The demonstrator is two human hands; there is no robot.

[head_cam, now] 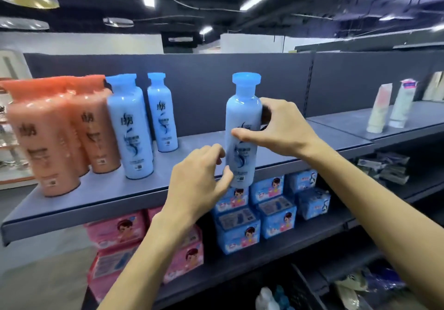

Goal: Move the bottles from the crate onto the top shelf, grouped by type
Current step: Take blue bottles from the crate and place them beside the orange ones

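Both hands hold one blue bottle upright in front of the top shelf, its base level with the shelf's front edge. My right hand grips its upper body from the right. My left hand pinches its lower part from the left. Two more blue bottles stand on the shelf to the left. Several orange bottles are grouped at the shelf's far left. The crate shows dimly at the bottom, with bottle tops in it.
Pink packs and blue packs fill the shelf below. White tubes stand on the neighbouring shelf section at the right. The top shelf has bare room behind and to the right of the held bottle.
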